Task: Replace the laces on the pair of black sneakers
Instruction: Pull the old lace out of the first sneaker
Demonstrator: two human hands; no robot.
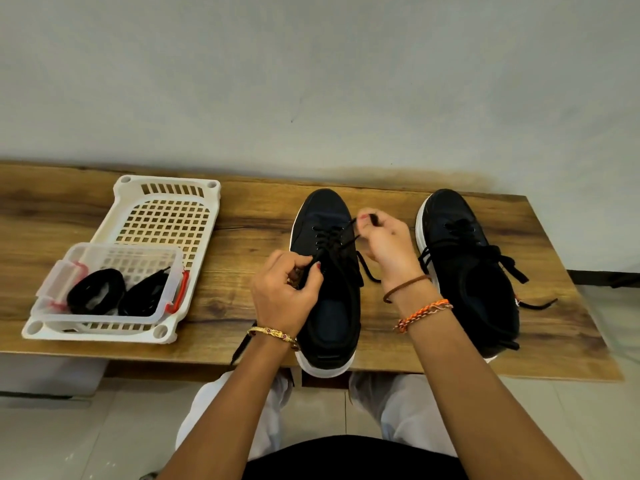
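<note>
Sneakers [329, 271] two, lace bundles [97, 296] two

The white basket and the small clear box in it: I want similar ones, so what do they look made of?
The white basket looks like moulded matte plastic: an even grid of holes, rounded corners. The clear box seems translucent plastic with red clip latches; coiled black laces show through its wall.

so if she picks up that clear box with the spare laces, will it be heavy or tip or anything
Probably very light: the clear box looks like thin plastic and holds only two coiled black laces. It sits low and wide inside the white basket tray, so tipping seems unlikely. The laces are floppy and loose, so they may slide or uncoil if the box is tilted.
</note>
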